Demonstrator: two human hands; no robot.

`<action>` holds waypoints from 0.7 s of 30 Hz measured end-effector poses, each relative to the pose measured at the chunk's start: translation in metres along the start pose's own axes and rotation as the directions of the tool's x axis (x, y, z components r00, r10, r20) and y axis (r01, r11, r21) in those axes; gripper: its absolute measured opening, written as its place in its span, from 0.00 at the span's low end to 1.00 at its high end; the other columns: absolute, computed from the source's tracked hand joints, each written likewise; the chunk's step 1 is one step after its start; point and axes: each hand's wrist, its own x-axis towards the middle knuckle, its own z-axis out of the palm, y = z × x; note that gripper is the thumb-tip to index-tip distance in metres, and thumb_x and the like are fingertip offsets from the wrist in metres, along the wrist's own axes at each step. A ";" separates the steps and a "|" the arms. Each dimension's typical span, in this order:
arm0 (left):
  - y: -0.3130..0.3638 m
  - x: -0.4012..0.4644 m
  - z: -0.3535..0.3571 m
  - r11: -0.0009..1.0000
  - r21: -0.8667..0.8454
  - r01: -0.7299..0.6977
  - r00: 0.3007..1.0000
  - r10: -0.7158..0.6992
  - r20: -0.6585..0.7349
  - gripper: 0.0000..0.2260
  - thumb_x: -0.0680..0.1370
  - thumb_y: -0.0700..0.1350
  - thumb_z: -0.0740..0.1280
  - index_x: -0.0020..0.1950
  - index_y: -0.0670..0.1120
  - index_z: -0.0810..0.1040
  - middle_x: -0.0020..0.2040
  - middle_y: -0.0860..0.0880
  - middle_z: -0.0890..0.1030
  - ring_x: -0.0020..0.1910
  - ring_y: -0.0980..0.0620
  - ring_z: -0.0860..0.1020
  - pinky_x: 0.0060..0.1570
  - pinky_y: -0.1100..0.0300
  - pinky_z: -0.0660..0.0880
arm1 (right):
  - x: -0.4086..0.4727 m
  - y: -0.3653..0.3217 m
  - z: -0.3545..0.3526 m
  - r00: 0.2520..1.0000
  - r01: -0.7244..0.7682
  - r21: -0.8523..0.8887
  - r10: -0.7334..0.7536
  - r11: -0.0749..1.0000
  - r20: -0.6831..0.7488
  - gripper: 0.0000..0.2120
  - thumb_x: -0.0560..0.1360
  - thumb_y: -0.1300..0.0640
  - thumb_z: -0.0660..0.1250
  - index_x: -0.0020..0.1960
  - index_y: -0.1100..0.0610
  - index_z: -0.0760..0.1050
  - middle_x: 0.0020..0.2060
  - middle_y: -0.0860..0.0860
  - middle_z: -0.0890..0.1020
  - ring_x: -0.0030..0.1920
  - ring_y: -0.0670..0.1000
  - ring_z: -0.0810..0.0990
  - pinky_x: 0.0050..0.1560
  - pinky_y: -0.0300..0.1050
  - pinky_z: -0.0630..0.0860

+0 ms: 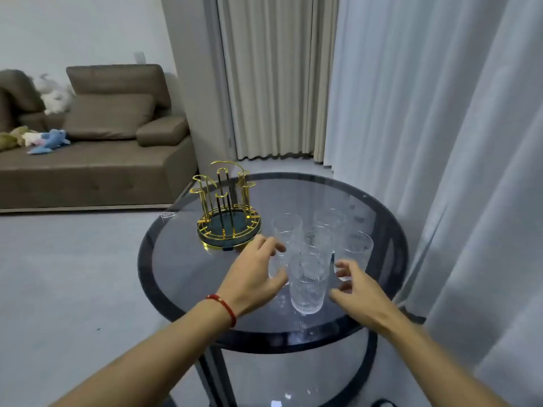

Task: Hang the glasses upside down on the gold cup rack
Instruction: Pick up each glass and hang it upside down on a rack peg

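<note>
Several clear patterned glasses stand upright in a cluster on a round smoked-glass table (188, 259). The nearest glass (308, 284) stands between my two hands. My left hand (255, 268), with a red cord bracelet on the wrist, has its fingers spread beside that glass, against another glass (286, 230) behind. My right hand (357, 284) is open on the glass's right side, in front of a further glass (357, 249). Neither hand grips anything. The gold cup rack (227, 212) with upright wire pegs and a round dark base stands empty at the table's back left.
The table has a dark rim and a lower shelf beneath. Pale curtains (440, 142) hang close on the right and behind. A brown sofa (97, 160) with plush toys stands at the far left across a light floor.
</note>
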 end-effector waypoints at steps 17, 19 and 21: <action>0.024 0.020 -0.001 0.756 -0.653 -0.047 0.959 -0.149 -0.241 0.26 0.71 0.58 0.72 0.69 0.58 0.73 0.56 0.54 0.79 0.55 0.53 0.79 0.55 0.58 0.78 | -0.005 -0.084 0.011 0.883 0.405 -0.058 -0.407 0.912 -0.235 0.37 0.59 0.30 0.74 0.66 0.31 0.68 0.58 0.35 0.74 0.59 0.34 0.75 0.49 0.35 0.73; 0.014 0.036 -0.010 0.472 -0.881 -0.041 0.922 -0.322 -0.215 0.22 0.71 0.57 0.72 0.63 0.53 0.78 0.50 0.50 0.82 0.51 0.50 0.81 0.53 0.52 0.79 | 0.009 -0.110 0.005 0.888 0.409 0.026 -0.391 0.912 -0.244 0.37 0.61 0.26 0.72 0.68 0.32 0.70 0.57 0.35 0.76 0.58 0.34 0.78 0.47 0.32 0.76; -0.001 0.053 -0.014 0.190 -0.981 -0.037 0.892 -0.436 -0.117 0.22 0.73 0.57 0.72 0.63 0.48 0.77 0.50 0.47 0.82 0.49 0.45 0.81 0.51 0.44 0.78 | 0.031 -0.139 0.005 0.949 0.315 0.280 -0.292 0.907 -0.121 0.31 0.66 0.26 0.71 0.65 0.35 0.73 0.56 0.40 0.83 0.53 0.40 0.84 0.45 0.39 0.83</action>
